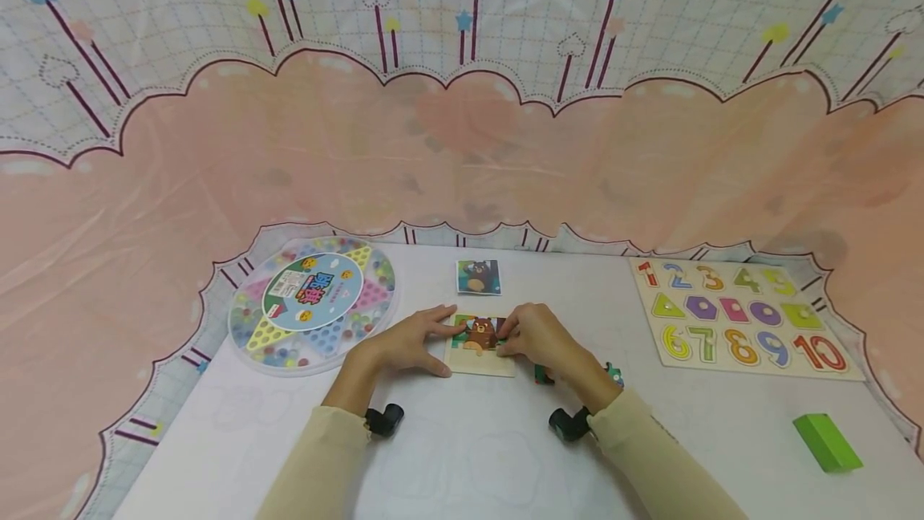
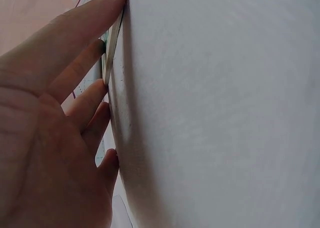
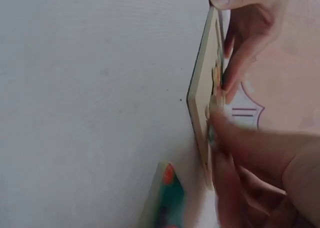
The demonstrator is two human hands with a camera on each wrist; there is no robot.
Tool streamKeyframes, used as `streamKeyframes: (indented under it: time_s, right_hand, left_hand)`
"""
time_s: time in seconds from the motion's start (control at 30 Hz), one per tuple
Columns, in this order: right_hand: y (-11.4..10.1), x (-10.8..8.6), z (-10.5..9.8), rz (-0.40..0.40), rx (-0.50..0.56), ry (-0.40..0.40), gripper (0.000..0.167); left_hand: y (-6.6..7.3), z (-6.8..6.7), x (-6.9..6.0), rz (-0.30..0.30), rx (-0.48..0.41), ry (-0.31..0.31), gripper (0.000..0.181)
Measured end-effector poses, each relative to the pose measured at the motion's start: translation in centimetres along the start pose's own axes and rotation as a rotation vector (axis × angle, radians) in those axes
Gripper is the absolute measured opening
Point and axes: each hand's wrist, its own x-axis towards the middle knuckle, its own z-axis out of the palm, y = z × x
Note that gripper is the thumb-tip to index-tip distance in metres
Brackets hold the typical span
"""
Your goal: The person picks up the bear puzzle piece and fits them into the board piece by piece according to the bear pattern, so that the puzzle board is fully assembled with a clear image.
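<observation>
A small wooden puzzle board (image 1: 472, 365) with a brown bear picture (image 1: 479, 333) lies flat at the middle of the table. My left hand (image 1: 404, 343) is at its left side, fingers spread, thumb at the near corner and fingertips on the edge and picture. On the right part of the board, my right hand (image 1: 541, 335) pinches a small puzzle piece (image 3: 212, 135), mostly hidden by thumb and fingers. Loose puzzle pieces (image 1: 543, 375) lie under and beside the right wrist; one green-and-orange piece (image 3: 170, 203) shows blurred in the right wrist view.
Behind the board lies a bear picture card (image 1: 479, 277). A round Chinese checkers set (image 1: 314, 295) with coloured marbles sits to the left. At right are a number-and-shape board (image 1: 686, 327) and a green block (image 1: 828, 444). A patterned cloth (image 1: 462, 159) hangs behind the table.
</observation>
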Motion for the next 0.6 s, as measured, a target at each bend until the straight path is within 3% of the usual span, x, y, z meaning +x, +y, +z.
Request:
streamKeyframes:
  time_s: [0.13,0.4,0.6]
  right_hand:
    - [0.19,0.07,-0.05,-0.007,-0.057,0.005,0.011]
    - [0.71,0.27,0.02,0.056,-0.029,-0.002,0.013]
    - [0.80,0.39,0.03,0.055,-0.013,-0.020,0.013]
  left_hand:
    - [0.06,-0.02,0.08,0.006,0.008,-0.003,0.074]
    - [0.24,-0.12,-0.05,-0.012,0.015,-0.004,0.073]
    - [0.02,-0.18,-0.10,0.020,0.020,-0.001,0.073]
